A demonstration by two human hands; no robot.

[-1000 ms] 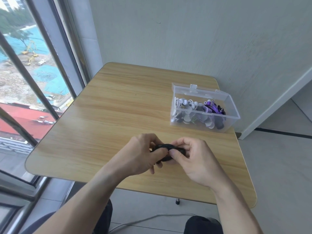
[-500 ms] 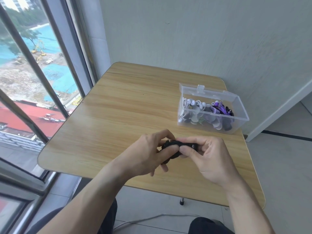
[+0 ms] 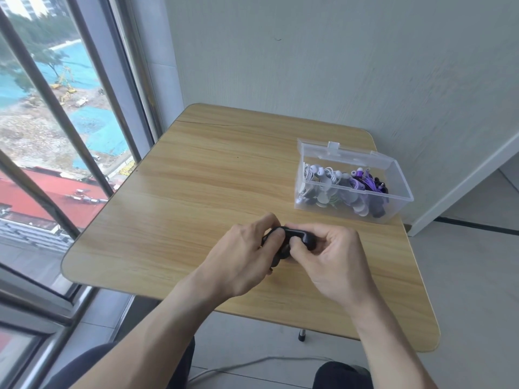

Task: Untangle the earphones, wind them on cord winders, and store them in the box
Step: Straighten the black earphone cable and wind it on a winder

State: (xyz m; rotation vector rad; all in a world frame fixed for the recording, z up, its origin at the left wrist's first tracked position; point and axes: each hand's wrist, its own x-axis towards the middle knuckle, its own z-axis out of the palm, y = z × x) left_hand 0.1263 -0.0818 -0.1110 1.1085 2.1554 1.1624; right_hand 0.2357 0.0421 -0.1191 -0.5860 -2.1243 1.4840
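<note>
Winding looks nearly done: both hands, left (image 3: 241, 256) and right (image 3: 331, 259), pinch a black earphone bundle (image 3: 292, 237) with curled fingers just above the tabletop (image 3: 196, 192). Next, likely tuck the loose end and carry it to the open box (image 3: 398, 189), near the right.

Both bare forearms reach forward from the bottom of the view and converge over the table's near edge, a little right of its middle. The left hand (image 3: 241, 254) shows its back to the camera, fingers curled inward and thumb forward, gripping the black earphones (image 3: 292, 237). The right hand (image 3: 334, 256) faces it, thumb and curled fingers pinching the same bundle from the other side. The two hands touch at the fingertips, wrists angled in toward each other.
</note>
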